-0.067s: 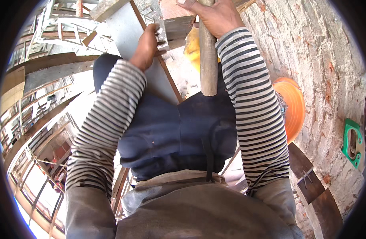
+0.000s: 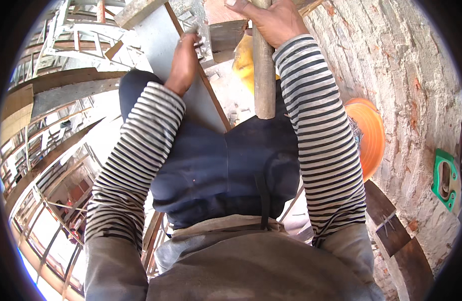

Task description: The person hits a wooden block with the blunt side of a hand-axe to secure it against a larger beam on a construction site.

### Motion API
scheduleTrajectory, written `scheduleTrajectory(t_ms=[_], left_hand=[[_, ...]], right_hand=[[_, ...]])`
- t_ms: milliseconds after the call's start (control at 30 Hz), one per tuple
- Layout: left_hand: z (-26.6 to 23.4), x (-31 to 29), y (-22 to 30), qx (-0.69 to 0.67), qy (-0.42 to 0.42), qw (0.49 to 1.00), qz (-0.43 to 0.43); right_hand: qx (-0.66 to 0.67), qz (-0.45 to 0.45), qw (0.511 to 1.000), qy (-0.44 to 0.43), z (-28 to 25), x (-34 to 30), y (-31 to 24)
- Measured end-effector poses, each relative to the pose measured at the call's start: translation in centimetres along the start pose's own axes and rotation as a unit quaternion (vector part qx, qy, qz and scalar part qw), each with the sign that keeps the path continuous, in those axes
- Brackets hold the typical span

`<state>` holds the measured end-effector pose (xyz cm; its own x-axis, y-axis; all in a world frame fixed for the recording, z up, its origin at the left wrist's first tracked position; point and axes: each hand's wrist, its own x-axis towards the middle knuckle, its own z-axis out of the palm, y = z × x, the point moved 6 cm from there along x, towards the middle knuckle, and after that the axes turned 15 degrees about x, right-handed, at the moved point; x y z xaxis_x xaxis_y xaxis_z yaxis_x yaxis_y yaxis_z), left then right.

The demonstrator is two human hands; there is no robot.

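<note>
My right hand is wrapped round a thick, round wooden handle. Its lower end points back toward my lap; its far end runs out of the top of the view. My left hand is raised over the brown edge of a flat grey panel, fingers curled in and smeared by motion. Whatever is at its fingertips is too blurred to name. The panel slopes down between my legs, with a pale wooden piece across its upper end. Just right of the left hand is a grey-brown wooden block.
A yellow thing lies beyond the handle. To the right, an orange basin stands by a rough brick wall, with a green tool handle farther right. Curved wooden boards lie lower right. Wooden framework fills the left.
My left hand has turned slightly and its fingers have curled in closer. The right hand and the wooden handle have barely shifted.
</note>
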<state>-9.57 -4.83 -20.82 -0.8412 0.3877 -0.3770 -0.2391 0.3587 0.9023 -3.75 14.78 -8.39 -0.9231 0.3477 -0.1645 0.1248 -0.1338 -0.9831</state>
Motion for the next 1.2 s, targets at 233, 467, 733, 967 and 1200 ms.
scheduleTrajectory(t_ms=[233, 467, 733, 967, 1200], left_hand=[[2.0, 1.0, 6.1, 0.139, -0.109, 0.963, 0.202], [1.5, 0.1, 4.6, 0.138, -0.078, 0.972, 0.171], [-4.0, 4.4, 3.6, 0.235, -0.044, 0.95, 0.202], [-4.4, 4.3, 3.4, 0.259, -0.04, 0.955, 0.14], [-2.6, 2.6, 4.7, 0.223, -0.058, 0.966, 0.12]], right_hand=[[-0.069, -0.079, 0.994, 0.02, -0.7, 1.2, 2.8], [0.06, -0.063, 0.993, 0.083, -1.2, -9.9, -2.1], [0.092, -0.011, 0.995, 0.025, 0.4, -14.1, -0.7], [0.046, -0.074, 0.996, 0.006, 2.2, -12.6, -1.1], [-0.02, -0.109, 0.994, 0.021, 3.6, -11.3, -1.3]])
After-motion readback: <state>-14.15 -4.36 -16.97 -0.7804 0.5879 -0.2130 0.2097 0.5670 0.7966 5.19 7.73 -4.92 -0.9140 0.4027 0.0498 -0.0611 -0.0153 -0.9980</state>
